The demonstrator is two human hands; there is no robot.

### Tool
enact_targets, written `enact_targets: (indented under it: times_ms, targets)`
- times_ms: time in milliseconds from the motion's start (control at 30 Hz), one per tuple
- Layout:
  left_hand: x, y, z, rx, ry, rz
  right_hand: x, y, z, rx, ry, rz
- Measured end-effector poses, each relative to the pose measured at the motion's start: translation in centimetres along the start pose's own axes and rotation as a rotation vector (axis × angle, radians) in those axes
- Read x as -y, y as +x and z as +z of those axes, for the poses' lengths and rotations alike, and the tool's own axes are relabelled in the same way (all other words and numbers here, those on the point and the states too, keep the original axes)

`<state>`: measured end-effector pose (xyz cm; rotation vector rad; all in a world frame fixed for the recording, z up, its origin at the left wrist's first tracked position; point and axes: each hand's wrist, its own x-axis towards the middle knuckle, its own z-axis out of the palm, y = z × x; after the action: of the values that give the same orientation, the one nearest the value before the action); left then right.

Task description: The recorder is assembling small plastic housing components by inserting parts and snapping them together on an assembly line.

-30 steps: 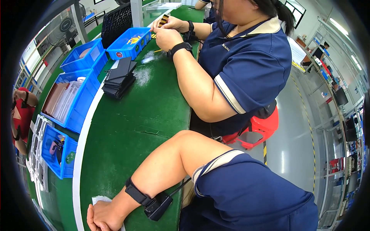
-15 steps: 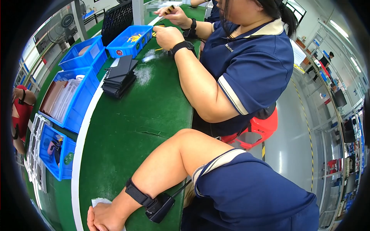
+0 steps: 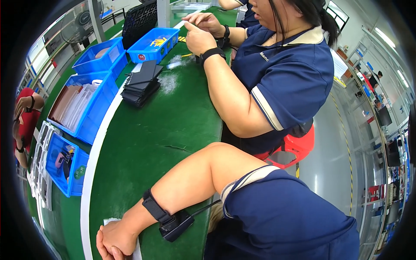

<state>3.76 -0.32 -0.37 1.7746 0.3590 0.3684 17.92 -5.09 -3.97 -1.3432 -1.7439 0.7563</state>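
My right hand is at the lower left on the green tabletop, its fingers curled downward. A white, sheet-like thing shows from under it on both sides. Whatever lies within the fingers is hidden by the back of the hand. A black strap with a small black box and a cable is worn on my right wrist. My left hand is outside the picture.
Beyond my arm a co-worker in navy sits on a red stool. A stack of black flat pieces lies near white powdery residue. Blue bins line the left, one holding yellow pieces.
The view has shifted slightly, moving the bench rightward in the picture. The co-worker's hands have drawn together, and the dark-and-yellow piece no longer shows. A fingertip of my right hand shows more at the lower edge.
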Motion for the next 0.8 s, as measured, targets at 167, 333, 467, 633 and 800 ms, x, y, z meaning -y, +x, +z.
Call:
enact_targets:
  times_ms: [167, 333, 467, 633, 800]
  targets:
    - [-0.2, 0.0, 0.3, 0.009, -0.074, -0.035, 1.5, -1.2, -1.1, 0.041, -0.027, -0.059]
    - [-0.5, 0.2, 0.5, 0.041, 0.008, 0.02, 0.4, -1.3, 0.3, -0.116, -0.159, -0.177]
    - [0.0, -0.1, 0.1, 0.028, -0.044, 0.011, 0.9, -1.4, -0.4, -0.091, -0.106, -0.18]
    - [0.6, 0.1, 0.6, -0.046, -0.1, 0.024, 0.6, -1.7, -0.1, -0.086, 0.011, -0.183]
    - [0.9, 0.3, 0.3, 0.001, -0.074, 0.059, 1.0, -1.9, -0.6, -0.072, 0.08, -0.183]
